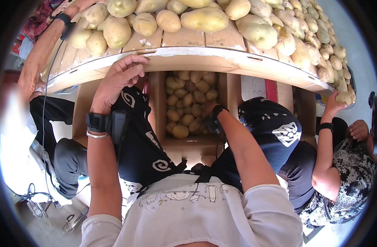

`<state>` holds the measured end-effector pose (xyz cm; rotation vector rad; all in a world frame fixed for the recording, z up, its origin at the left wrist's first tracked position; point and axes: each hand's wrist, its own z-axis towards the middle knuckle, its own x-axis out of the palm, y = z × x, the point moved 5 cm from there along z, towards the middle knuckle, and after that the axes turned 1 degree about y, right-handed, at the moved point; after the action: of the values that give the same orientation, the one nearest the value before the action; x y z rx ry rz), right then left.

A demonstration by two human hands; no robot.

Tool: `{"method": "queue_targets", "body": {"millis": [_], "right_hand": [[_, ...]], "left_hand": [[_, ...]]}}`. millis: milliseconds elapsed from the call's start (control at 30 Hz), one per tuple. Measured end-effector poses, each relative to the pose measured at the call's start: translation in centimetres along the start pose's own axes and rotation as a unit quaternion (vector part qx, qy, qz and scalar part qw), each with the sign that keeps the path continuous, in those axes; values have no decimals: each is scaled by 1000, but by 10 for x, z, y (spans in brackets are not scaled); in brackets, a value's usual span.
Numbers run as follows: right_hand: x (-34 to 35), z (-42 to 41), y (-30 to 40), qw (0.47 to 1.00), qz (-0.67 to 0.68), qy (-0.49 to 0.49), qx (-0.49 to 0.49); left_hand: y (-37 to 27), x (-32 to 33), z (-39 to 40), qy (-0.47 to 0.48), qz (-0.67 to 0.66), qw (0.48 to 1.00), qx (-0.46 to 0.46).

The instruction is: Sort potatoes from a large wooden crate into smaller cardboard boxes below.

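My left hand (124,72) is raised in front of the near edge of a wooden table (184,40), fingers loosely curled, with nothing seen in it. Between my knees stands a cardboard box (161,102) with many potatoes (180,131) inside. My right hand (209,111) reaches down into the box at its right side, over the potatoes; shade and the wrist device hide its fingers, so whether it holds a potato I cannot tell. More potatoes (204,20) lie heaped on the tabletop.
A co-worker's arm (37,61) reaches onto the table at left. At right another co-worker's hand (330,105) holds a potato (344,98) by the table's corner. The white table rim (207,51) overhangs the box. A thin cable (45,102) hangs at left.
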<state>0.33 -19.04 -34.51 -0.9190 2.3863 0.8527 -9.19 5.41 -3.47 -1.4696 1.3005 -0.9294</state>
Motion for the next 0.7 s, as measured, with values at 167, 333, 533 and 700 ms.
{"method": "queue_targets", "body": {"millis": [167, 333, 533, 700], "right_hand": [[6, 5, -22, 987, 88, 131, 31], [19, 21, -49, 982, 115, 147, 31], [97, 56, -44, 987, -94, 83, -97], [106, 57, -13, 908, -187, -243, -284]], "left_hand": [[-1, -1, 0, 8, 9, 1000, -3], [-1, -2, 0, 11, 6, 1000, 0], [-5, 1, 1, -13, 9, 1000, -20], [-9, 6, 2, -30, -19, 999, -16]]}}
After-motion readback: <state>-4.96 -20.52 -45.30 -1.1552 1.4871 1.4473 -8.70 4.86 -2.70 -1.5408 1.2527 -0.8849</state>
